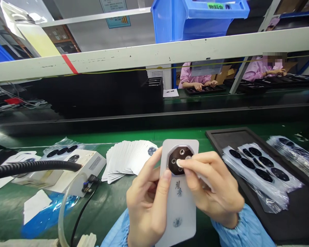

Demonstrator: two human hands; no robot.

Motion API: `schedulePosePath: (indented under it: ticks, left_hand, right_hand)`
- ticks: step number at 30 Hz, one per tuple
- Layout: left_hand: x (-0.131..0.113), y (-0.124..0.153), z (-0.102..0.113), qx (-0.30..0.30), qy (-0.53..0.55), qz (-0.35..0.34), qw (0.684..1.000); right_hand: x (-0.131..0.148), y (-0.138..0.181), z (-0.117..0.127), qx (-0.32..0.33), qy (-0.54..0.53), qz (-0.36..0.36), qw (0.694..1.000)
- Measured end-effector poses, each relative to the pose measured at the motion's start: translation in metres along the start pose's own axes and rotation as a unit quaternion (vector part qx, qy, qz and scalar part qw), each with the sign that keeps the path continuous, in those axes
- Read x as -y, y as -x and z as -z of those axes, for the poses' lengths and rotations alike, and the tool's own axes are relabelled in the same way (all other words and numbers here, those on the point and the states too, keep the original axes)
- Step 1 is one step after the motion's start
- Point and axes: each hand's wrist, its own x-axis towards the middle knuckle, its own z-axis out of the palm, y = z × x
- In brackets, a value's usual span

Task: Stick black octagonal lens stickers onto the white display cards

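My left hand (pixel 150 202) grips a whitish phone back cover (pixel 181 209) by its left edge, thumb on the front and fingers behind. The cover stands tilted towards me, with dark printed marks down its middle. Near its top is a dark octagonal camera plate (pixel 173 164) with round ring-edged holes. My right hand (pixel 213 187) is closed in a pinch, thumb and forefinger touching the camera plate. Something small and whitish shows at those fingertips, too small to name. Left of the cover, a fanned stack of white phone-shaped cards (pixel 128 157) lies on the green bench.
A black tray (pixel 247 219) at right holds bagged black camera lens plates (pixel 260 164). At left stand a white box device (pixel 90 166), a black corrugated hose (pixel 33 168) and blue film (pixel 48 214). A blue bin (pixel 201 24) hangs overhead. Two people in pink (pixel 189 77) work across the bench.
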Motion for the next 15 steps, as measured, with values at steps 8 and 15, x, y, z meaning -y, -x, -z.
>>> schedulePosePath:
  ticks: [8, 15]
  left_hand:
    - [-0.008, -0.005, 0.008, 0.05, 0.081, 0.145, 0.985]
    - [-0.011, -0.005, 0.005, 0.048, 0.092, 0.151, 0.983]
  right_hand:
    - [0.011, 0.002, 0.006, -0.092, -0.149, -0.121, 0.977]
    - [0.016, 0.001, 0.011, -0.067, -0.078, -0.091, 0.991]
